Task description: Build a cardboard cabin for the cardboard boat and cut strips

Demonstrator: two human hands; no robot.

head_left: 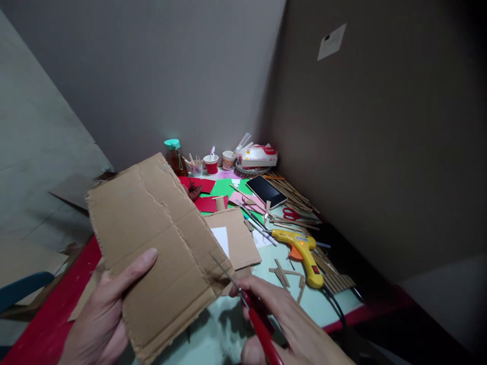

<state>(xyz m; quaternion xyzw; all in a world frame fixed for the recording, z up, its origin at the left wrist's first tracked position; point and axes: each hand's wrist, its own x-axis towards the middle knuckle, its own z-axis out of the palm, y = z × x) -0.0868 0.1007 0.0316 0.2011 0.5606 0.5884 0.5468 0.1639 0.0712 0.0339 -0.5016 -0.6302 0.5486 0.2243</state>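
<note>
Both hands grip: left point(99, 317) holds creased, ragged-edged cardboard point(160, 248), right point(292, 329) red-handled scissors point(249, 306)

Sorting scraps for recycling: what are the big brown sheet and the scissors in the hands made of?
The brown sheet looks like matte corrugated cardboard: creased fold lines, ragged torn edges. The scissors seem to have grey metal blades and glossy red handles, probably plastic.

A ragged-edged, creased brown cardboard sheet point(160, 248) is held tilted, red-handled scissors point(251, 309) apparently meeting its right edge.
</note>
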